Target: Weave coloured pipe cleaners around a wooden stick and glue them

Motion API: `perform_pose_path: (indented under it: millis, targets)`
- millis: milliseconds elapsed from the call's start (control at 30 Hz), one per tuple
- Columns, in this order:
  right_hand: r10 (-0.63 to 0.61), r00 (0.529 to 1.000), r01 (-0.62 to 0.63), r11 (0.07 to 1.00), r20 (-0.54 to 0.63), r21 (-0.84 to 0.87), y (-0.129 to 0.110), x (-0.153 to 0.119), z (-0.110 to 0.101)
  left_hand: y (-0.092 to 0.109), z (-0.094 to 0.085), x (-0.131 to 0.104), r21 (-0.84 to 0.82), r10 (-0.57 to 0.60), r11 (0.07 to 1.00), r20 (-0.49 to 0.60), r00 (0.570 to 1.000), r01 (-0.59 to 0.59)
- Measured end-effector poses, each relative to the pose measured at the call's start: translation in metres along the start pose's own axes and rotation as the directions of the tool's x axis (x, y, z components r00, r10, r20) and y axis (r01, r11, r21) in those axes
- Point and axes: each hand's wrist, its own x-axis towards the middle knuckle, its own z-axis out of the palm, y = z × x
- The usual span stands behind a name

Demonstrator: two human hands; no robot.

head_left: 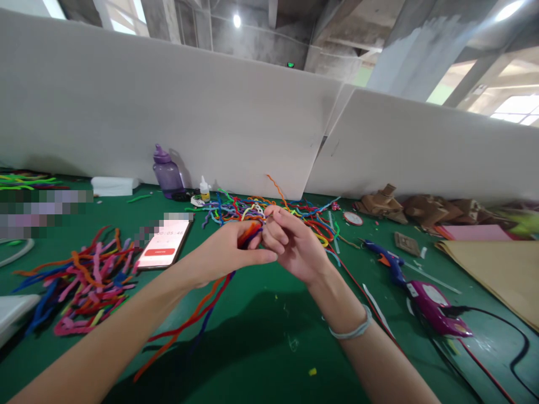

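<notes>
My left hand [236, 249] is closed around a small bundle of pipe cleaners [209, 306] in orange, red and dark blue. Their long ends hang down toward me over the green table [269, 342]. Close against it, my right hand [292, 241] has its fingers curled and pinched at the upper end of the bundle; what lies between those fingertips is hidden. Just behind both hands spreads a tangled heap of many-coloured pipe cleaners [219, 210].
At left lie a pink, orange and blue pipe cleaner pile [92, 275] and a phone [164, 244]. A purple bottle [167, 174] and small glue bottle [204, 189] stand behind. At right are a blue glue gun [389, 261], a magenta corded device [438, 306] and brown paper [501, 275].
</notes>
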Motion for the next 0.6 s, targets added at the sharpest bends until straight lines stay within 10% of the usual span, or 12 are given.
perform_pose_path:
  millis: [600]
  targets:
    - [0.027,0.998,-0.026,0.999,-0.054,0.024,0.0047,0.001,-0.0021,0.0024,-0.0026,-0.0006,0.097,0.048,0.994,0.034,0.998,-0.051]
